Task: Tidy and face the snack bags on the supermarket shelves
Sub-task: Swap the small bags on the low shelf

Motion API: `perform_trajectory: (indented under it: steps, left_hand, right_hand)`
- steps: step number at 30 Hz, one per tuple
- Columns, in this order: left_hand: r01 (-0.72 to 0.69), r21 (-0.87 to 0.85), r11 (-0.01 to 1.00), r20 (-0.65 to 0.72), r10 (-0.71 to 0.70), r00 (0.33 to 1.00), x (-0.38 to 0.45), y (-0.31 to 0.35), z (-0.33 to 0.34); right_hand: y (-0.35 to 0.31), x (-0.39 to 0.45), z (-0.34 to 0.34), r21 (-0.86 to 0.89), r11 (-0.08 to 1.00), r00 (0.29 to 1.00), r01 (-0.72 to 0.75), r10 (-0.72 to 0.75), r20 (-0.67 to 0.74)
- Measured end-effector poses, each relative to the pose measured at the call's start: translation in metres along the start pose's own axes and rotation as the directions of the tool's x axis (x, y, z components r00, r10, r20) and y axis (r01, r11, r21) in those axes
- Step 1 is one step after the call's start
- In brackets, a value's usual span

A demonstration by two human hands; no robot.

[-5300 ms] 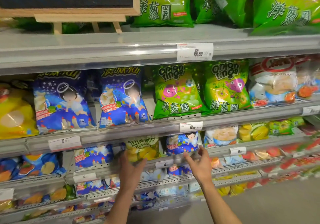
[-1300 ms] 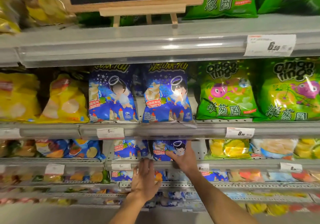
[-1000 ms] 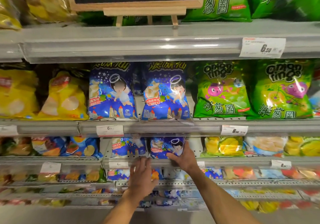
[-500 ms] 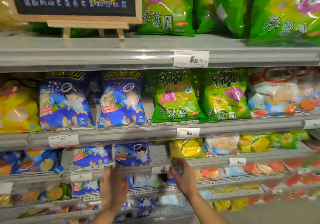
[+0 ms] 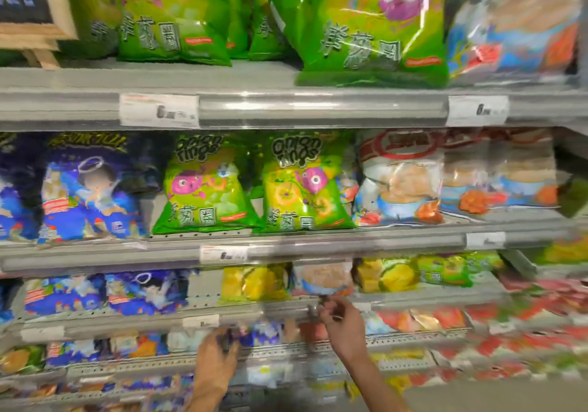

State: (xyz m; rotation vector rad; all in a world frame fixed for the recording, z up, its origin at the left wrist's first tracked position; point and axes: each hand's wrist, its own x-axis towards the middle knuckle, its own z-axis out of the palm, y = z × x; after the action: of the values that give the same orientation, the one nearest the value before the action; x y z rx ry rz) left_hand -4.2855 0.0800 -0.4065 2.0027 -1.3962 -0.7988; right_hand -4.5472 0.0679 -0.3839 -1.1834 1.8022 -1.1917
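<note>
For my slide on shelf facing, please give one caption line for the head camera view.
Both hands, left hand and right hand, reach the lower shelf rail below green onion ring bags.

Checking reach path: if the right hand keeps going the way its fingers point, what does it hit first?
Likely the shelf's front rail, which the right hand reaches up-left towards; just above it sits the pale snack bag. Motion blur leaves depth uncertain.

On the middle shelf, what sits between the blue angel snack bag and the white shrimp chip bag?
In the head view, two green onion rings bags stand side by side between the blue angel bag and the white bag.
</note>
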Motion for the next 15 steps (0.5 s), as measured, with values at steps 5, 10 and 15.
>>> perform_trajectory:
  steps: [5, 10, 15]
  left_hand:
    - [-0.071, -0.155, 0.985, -0.004, 0.071, 0.997, -0.025, 0.070, 0.051]
    - [-0.126, -0.263, 0.956, -0.031, 0.123, 0.992, -0.033, 0.120, 0.075]
    - [-0.148, -0.269, 0.952, -0.064, 0.135, 0.989, -0.024, 0.146, 0.087]
  right_hand:
    - [0.022, 0.022, -0.059, 0.031, 1.000, 0.998, 0.000, 0.002, -0.065]
    - [0.029, 0.041, -0.101, 0.094, 0.995, 0.994, -0.012, 0.022, -0.109]
    - [0.027, 0.054, -0.122, 0.054, 0.998, 0.977, 0.014, -0.003, -0.213]
